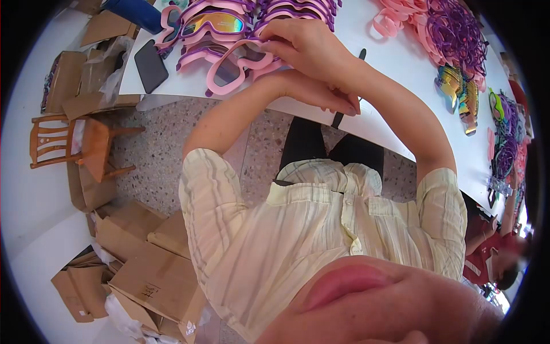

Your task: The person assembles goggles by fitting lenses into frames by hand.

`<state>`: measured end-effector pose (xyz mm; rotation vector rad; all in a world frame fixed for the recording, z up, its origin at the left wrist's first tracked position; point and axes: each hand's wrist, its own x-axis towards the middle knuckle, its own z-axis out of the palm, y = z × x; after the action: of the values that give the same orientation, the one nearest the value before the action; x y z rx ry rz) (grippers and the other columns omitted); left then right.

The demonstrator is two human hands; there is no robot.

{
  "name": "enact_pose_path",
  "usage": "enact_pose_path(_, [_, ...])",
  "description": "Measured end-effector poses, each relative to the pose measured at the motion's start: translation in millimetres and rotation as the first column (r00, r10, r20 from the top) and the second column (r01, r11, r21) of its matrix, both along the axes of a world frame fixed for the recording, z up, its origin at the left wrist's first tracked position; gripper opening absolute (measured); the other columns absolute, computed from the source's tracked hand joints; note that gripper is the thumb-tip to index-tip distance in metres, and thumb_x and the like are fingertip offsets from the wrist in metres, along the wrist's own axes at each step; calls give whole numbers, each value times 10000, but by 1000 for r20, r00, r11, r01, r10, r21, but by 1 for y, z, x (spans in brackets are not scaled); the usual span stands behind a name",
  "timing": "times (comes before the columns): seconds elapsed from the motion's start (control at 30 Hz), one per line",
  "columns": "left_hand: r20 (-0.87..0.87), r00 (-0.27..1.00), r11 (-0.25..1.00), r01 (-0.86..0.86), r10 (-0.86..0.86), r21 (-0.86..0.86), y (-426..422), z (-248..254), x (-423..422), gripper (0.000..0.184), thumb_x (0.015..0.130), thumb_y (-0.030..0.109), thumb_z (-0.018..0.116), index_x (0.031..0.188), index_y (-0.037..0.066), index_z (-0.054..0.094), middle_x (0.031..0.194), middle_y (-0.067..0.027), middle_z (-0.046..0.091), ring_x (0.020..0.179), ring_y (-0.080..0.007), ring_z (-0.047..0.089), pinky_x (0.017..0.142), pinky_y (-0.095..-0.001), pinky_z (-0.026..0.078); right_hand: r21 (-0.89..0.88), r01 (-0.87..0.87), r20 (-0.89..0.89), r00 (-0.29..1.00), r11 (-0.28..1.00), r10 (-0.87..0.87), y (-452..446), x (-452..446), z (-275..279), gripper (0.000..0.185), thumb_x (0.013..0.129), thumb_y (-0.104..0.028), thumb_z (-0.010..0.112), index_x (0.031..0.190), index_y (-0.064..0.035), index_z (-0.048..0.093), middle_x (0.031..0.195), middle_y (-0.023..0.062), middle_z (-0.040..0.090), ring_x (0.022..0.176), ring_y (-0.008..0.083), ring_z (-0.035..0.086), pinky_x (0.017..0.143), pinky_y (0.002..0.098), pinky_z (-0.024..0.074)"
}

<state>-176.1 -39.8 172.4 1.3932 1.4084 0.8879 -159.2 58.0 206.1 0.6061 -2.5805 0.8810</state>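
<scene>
Presently grasps pink goggle frame (240, 75) with right hand (298, 46); cannot tell left hand's (331, 97) hold. Might drag neighbouring goggles (215, 26) across bench (401, 69) by snagging tightly packed rims.

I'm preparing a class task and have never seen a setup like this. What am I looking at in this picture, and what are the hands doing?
There is no machine here, just a person's two bare hands. The single picture comes from a camera worn on the head, looking forward and down, so the wearer's mouth and shirt show at the bottom.

On the white table lie rows of goggles, a dark phone and a heap of pink and purple bands.

The forearms cross. The right hand grips the edge of pink-rimmed goggles. The left hand is by the table edge; whether it holds anything is unclear.
</scene>
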Motion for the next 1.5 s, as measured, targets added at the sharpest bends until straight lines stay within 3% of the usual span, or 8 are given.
enact_pose_path(0.2, [-51, 961, 915, -240, 270, 325, -45, 14, 37, 193, 872, 150, 762, 1050, 76, 776, 911, -57, 744, 785, -163, 693, 732, -303, 546, -85, 53, -206, 976, 995, -69, 25, 27, 31, 212, 896, -84, 754, 1104, -43, 734, 979, 85, 748, 783, 234, 723, 675, 326, 572])
enact_pose_path(0.33, [163, 728, 455, -569, 665, 685, -85, 35, 54, 213, 818, 80, 810, 1024, 62, 758, 848, -73, 701, 733, -173, 660, 666, -309, 540, 134, 112, -533, 846, 985, -23, 53, 57, 56, 236, 855, -58, 786, 1089, -67, 749, 994, 64, 748, 818, 216, 733, 667, 305, 577])
enact_pose_path(0.43, [-130, 211, 206, -396, 969, 895, -56, 70, 40, 262, 803, 38, 816, 1051, 52, 732, 858, -86, 696, 728, -209, 661, 655, -312, 549, 189, 83, -597, 801, 978, 47, 56, 62, 71, 249, 845, -96, 791, 1089, -83, 740, 982, 58, 746, 830, 222, 728, 674, 316, 574])
enact_pose_path(0.63, [-205, 14, 204, -202, 979, 958, -12, 76, -3, 268, 851, 110, 831, 1089, 53, 723, 826, -43, 722, 663, -162, 675, 636, -298, 538, 129, 245, -487, 860, 961, -154, 58, 55, 84, 281, 893, -218, 757, 1144, -104, 705, 1024, 88, 732, 900, 285, 709, 756, 371, 567])
enact_pose_path(0.73, [-153, 86, 175, -414, 984, 893, 1, 87, -18, 315, 892, 119, 795, 1177, 43, 682, 805, -72, 723, 673, -165, 700, 637, -301, 547, -128, 292, -504, 804, 948, -316, 71, 50, 67, 372, 953, -304, 714, 1229, -58, 675, 1083, 151, 730, 955, 303, 724, 796, 383, 572])
enact_pose_path(0.93, [11, 205, 139, -699, 979, 701, 26, 82, -68, 266, 954, 114, 724, 1164, 1, 607, 796, -103, 738, 721, -172, 748, 628, -278, 558, -600, 445, 477, 866, 665, -149, 90, 59, 21, 525, 974, -290, 724, 1375, 5, 559, 1088, 115, 737, 986, 165, 701, 881, 328, 557])
enact_pose_path(1.17, [481, 213, 71, -953, 851, 296, 58, 45, -168, 378, 947, -4, 659, 1243, -52, 430, 1043, -228, 670, 828, -284, 761, 688, -315, 641, -566, 583, 456, 810, 583, -368, 145, -67, -9, 368, 822, -276, 837, 1076, -25, 750, 952, 85, 750, 849, 153, 698, 752, 286, 547])
enact_pose_path(1.5, [-321, 298, 398, -862, 899, 313, 85, 14, -234, 378, 1031, 165, 516, 1263, -133, 520, 1140, -332, 666, 860, -362, 751, 734, -426, 623, -451, 647, 240, 751, 614, -615, 170, -155, -38, 315, 818, -285, 810, 1069, -97, 781, 999, 64, 774, 904, 202, 713, 796, 365, 532])
